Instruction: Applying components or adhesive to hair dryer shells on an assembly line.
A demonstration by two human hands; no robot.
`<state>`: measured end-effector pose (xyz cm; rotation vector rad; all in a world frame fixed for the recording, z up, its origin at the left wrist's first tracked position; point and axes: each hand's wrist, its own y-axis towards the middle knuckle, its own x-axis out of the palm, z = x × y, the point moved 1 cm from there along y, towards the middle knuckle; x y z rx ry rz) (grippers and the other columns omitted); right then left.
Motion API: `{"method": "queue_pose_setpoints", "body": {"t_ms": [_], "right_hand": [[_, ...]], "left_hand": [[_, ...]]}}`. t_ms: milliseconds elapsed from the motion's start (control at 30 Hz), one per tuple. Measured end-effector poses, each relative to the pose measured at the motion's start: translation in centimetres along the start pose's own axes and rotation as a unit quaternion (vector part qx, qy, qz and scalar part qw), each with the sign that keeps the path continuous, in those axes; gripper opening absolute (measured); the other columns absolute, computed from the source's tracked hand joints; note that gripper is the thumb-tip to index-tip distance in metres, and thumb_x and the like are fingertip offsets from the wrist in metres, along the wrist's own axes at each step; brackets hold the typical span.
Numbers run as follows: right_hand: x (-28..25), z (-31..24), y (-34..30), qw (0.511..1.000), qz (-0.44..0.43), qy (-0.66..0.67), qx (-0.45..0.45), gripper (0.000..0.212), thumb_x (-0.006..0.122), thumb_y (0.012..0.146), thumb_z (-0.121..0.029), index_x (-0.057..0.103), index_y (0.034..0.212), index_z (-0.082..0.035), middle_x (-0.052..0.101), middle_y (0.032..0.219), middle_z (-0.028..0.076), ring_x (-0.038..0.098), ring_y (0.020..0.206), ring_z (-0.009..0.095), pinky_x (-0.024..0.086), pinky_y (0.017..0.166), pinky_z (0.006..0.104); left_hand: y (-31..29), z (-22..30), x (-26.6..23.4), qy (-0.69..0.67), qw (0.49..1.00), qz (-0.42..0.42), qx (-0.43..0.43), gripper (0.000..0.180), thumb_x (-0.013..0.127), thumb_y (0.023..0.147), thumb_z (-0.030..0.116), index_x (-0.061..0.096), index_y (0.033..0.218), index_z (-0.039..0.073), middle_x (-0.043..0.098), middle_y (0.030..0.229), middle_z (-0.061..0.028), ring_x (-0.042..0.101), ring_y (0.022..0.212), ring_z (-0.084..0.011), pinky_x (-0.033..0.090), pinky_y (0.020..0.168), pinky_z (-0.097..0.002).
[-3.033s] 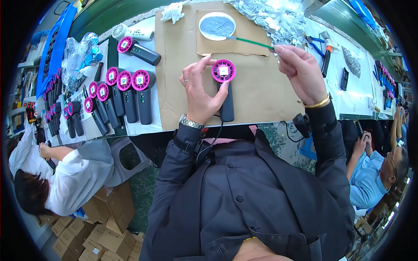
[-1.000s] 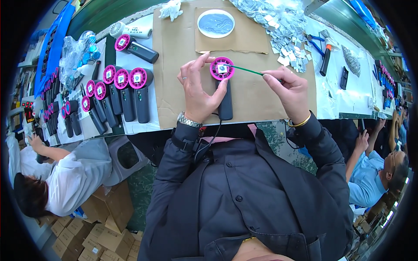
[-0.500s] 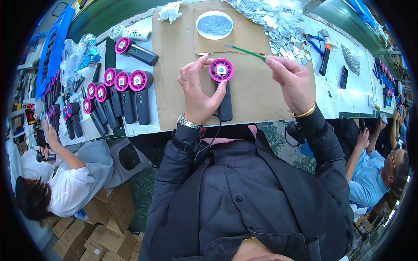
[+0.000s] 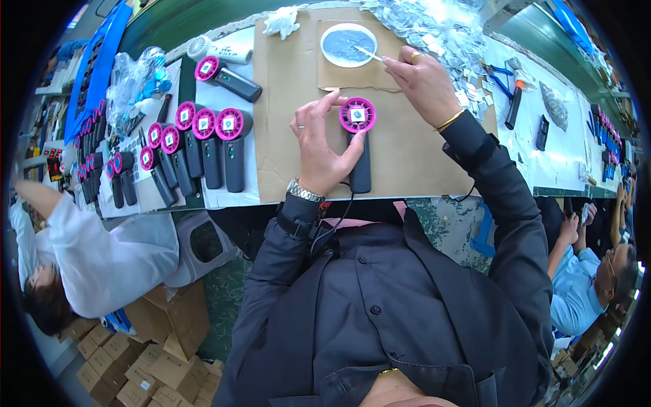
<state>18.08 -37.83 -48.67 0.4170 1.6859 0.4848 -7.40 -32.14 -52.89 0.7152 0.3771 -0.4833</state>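
Note:
My left hand (image 4: pixel 324 146) curls thumb and fingers around the head of a handheld fan (image 4: pixel 361 166). The fan lies on the cardboard with its dark grey handle toward me. Its pink ring (image 4: pixel 346 125) has a white square in the centre, with a grey dab on it. My right hand (image 4: pixel 426 87) pinches a thin stick (image 4: pixel 370 53), which looks pale here. The stick's tip reaches into the grey paste (image 4: pixel 339 45) in a round white dish (image 4: pixel 327 58), beyond the fan.
Several similar fans (image 4: pixel 203 125) stand grouped at left. Another fan (image 4: pixel 234 83) lies behind them. Loose white squares (image 4: pixel 475 95) are heaped at back right, near pliers (image 4: pixel 498 80) and an orange-and-black-handled tool (image 4: pixel 513 105). A crumpled white glove (image 4: pixel 281 22) lies at the back. Co-workers sit on both sides.
My right hand has moved forward and left, from beside the fan to the dish, bringing the stick's tip into the paste. The left hand keeps its hold. The left co-worker's arm has moved.

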Motion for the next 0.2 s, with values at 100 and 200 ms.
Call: {"method": "queue_pose_setpoints", "body": {"t_ms": [100, 200], "right_hand": [[0.3, 0.1, -0.3, 0.999, -0.040, -0.025, 0.000, 0.031, 0.076, 0.104, -0.015, 0.078, 0.135, -0.010, 0.069, 0.102, 0.011, 0.072, 0.084, 0.027, 0.056, 0.076, 0.0424], [-1.9, -1.0, -1.1, 0.989, -0.002, 0.078, 0.129, 0.031, 0.072, 0.108, -0.021, 0.078, 0.136, -0.009, 0.073, 0.109, 0.016, 0.075, 0.102, 0.027, 0.058, 0.094, 0.0440]], "left_hand": [[0.2, 0.0, 0.3, -0.003, 1.000, -0.001, 0.009, 0.081, 0.088, 0.082, 0.018, 0.054, 0.155, 0.008, 0.070, 0.136, -0.0069, 0.057, 0.131, -0.0271, 0.035, 0.115, -0.0456], [0.0, -0.1, 0.0, -0.013, 1.000, 0.003, 0.003, 0.081, 0.087, 0.083, 0.020, 0.053, 0.155, 0.008, 0.061, 0.150, -0.0115, 0.056, 0.135, -0.0289, 0.034, 0.118, -0.0453]]}}
